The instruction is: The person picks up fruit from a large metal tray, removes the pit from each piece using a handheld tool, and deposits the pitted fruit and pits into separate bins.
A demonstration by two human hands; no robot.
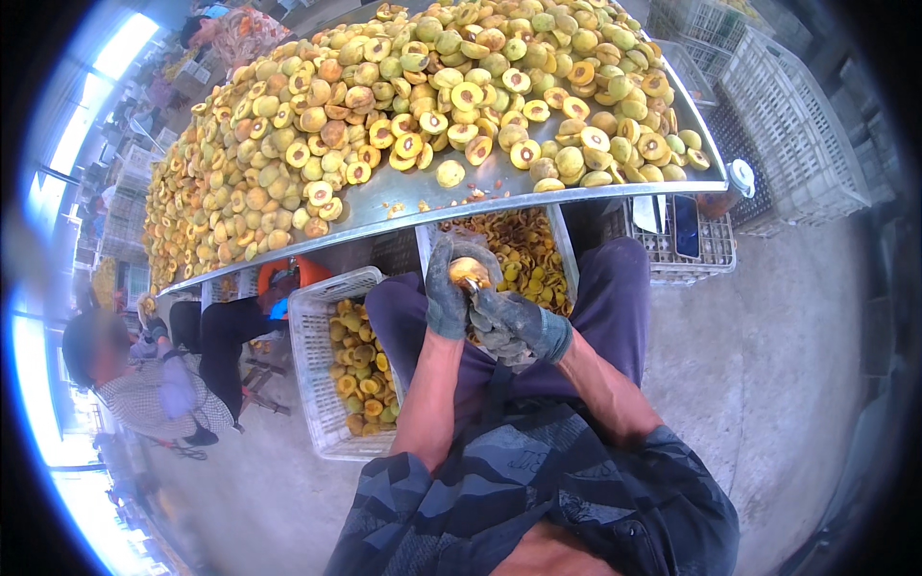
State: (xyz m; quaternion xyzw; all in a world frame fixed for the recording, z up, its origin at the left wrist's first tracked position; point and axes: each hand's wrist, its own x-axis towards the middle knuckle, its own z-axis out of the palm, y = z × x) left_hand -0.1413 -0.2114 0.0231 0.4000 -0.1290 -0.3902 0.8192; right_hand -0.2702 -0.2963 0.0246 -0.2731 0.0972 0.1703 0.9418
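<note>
Peach [468, 272], orange-yellow, sits above the worker's lap, just short of the table's near edge. The gloved left hand [446, 291] grips it upright between thumb and fingers; the gloved right hand [523, 324] comes right up against it, fingers bent, though from here I can't tell whether they close on anything. Beneath the hands, a crate [569, 248] of yellow-brown fruit pieces stands between the knees, and a white crate [309, 389] of cut peaches is by the left leg. Beyond, a great heap of peaches [365, 101], many halved, covers most of the metal table [408, 185]. Off to the left sits a co-worker [158, 394].
</note>
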